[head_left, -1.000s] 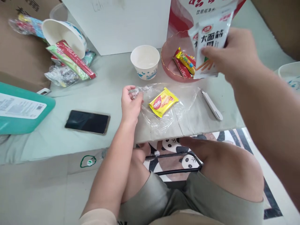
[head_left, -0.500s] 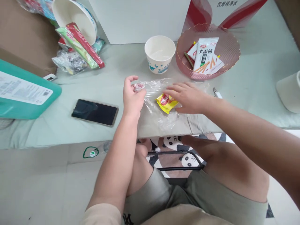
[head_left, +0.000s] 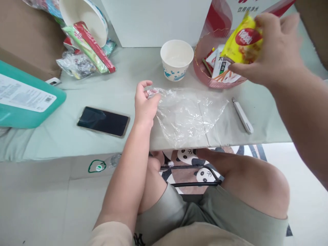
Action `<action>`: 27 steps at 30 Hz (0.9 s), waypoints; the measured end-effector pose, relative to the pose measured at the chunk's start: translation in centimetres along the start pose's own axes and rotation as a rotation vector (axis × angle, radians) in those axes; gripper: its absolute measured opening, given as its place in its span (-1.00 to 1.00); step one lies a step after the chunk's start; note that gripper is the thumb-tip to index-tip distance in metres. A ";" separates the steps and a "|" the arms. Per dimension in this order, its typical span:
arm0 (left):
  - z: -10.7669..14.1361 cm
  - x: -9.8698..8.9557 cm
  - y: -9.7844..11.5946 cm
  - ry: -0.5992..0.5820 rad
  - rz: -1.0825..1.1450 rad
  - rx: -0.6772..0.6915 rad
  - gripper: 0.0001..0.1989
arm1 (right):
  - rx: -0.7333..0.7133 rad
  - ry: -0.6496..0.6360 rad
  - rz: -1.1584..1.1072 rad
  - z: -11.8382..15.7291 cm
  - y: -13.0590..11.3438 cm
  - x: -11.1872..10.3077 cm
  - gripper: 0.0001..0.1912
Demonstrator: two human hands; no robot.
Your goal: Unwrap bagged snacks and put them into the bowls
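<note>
My right hand [head_left: 279, 51] is closed on a yellow snack packet [head_left: 242, 41] with a red oval label, raised above the right side of the pink glass bowl [head_left: 201, 73]. White snack packets [head_left: 225, 73] lie in that bowl, partly hidden behind the yellow one. On the cloth, a clear plastic bag [head_left: 187, 116] is spread flat. Its upper left corner is pinched by my left hand [head_left: 146, 104], whose index finger curls above the thumb. Just behind the bag stands a white paper bowl [head_left: 176, 61] with a blue pattern.
A phone [head_left: 104, 121] lies left of my left hand, and a white utility knife [head_left: 242, 115] rests right of the bag. At the left are a green jug [head_left: 28, 99], a tipped paper tub [head_left: 84, 20] and wrapped snacks [head_left: 89, 48]. A white box [head_left: 159, 20] stands behind.
My right hand has lifted the yellow packet off the plastic bag and carried it up and right, over the pink bowl. The utility knife is now uncovered. My left hand stays on the bag.
</note>
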State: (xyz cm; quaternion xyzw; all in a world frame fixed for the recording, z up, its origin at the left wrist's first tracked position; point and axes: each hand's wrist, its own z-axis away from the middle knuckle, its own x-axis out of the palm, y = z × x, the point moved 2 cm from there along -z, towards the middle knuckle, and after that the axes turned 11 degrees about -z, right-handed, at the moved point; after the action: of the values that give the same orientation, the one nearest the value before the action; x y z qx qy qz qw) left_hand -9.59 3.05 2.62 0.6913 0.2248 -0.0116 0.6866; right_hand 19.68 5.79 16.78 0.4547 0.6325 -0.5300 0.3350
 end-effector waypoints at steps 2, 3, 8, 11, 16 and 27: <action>0.1 0.2 0.4 -0.018 0.045 -0.026 -0.70 | 0.053 -0.036 0.030 -0.5 0.1 0.0 -0.14; 0.2 0.3 0.8 -0.048 0.066 -0.046 -0.73 | -0.001 -0.036 -0.001 -0.1 0.1 0.4 -0.26; 1.2 0.3 3.1 -0.385 0.086 -0.040 -0.84 | -0.502 -0.087 -0.299 5.5 0.0 4.7 -0.47; 2.4 -0.1 4.4 -0.635 0.078 -0.015 -0.85 | -0.542 -0.135 -0.363 7.0 -0.8 7.6 -0.30; 3.4 -0.5 5.4 -0.887 0.194 -0.098 -0.80 | -0.469 -0.306 -0.420 6.7 -2.6 8.8 -0.73; -0.3 0.4 1.4 -0.111 0.217 -0.047 -0.78 | 0.483 -0.013 -1.157 10.8 1.7 7.1 -0.69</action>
State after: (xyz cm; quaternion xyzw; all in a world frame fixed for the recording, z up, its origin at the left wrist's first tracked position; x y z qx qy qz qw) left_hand -8.83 3.50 3.78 0.6935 0.1105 0.0296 0.7114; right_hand 18.02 -3.19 7.42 0.0980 0.6365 -0.7564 -0.1146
